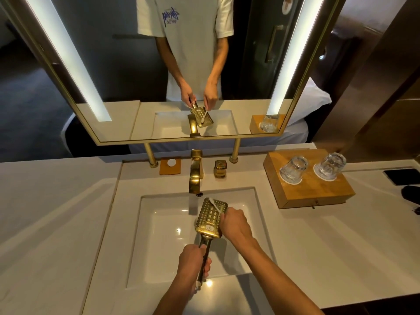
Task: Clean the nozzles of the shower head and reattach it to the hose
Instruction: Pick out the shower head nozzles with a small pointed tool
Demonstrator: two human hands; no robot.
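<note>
My left hand (193,261) with fingers curled around the gold handle, shower head (211,218) held face up over the white sink (254,214), my right hand (235,223) pinching a white toothbrush (217,205) on the nozzles, two glasses (293,169) on wooden tray (318,189)

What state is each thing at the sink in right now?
Shower head: off the hose, nozzle face up, held over the sink.
Toothbrush: bristles on the nozzles.
Left hand: grips the handle.
Right hand: grips the toothbrush.
Faucet: no water visible.
Two glasses: upside down on the wooden tray.
</note>
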